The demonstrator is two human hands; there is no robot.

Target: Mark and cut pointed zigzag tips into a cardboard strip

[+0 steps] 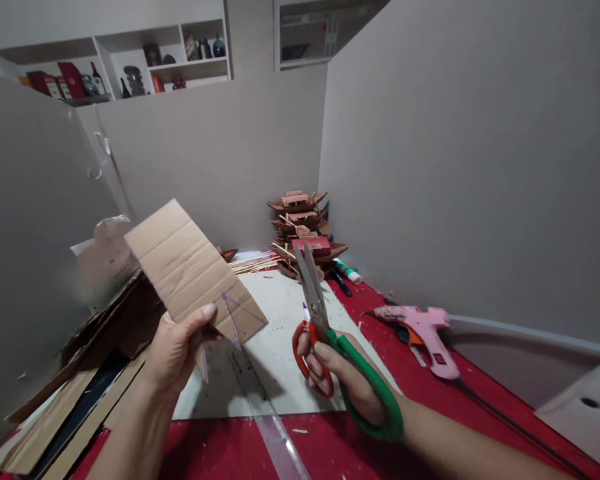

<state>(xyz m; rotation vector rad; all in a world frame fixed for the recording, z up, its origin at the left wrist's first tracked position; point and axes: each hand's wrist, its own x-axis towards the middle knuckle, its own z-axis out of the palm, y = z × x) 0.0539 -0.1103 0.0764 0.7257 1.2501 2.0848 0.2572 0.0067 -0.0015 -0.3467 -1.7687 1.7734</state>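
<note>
The left hand (173, 350) pinches a strip of cardboard (190, 270) by its lower end, thumb on the near face, holding it tilted up above the surface; purple lines drawn on that end form a triangle. The right hand (340, 373) is closed through the red and green loops of the scissors (325, 327), whose blades point up and away, almost shut, just right of the cardboard and not touching it. Below both, a clear ruler (275, 427) lies slantwise across a white sheet (290, 313) and onto the red surface (220, 447), partly under the cardboard's shadow. To the right a pink glue gun (425, 330) rests on the red, its cord (520, 427) trailing toward the near edge. At the far corner stands a pile of small wooden boats (303, 230), with thin sticks (253, 263) beside it and a glue stick (349, 271) and a black pen (340, 281) in front. Cardboard offcuts (80, 380) are heaped at the left, a pale bag (105, 257) behind them. Grey panels (455, 167) wall in the surface. High on the wall, shelves (130, 60) hold bottles, red boxes and small ornaments in separate compartments.
</note>
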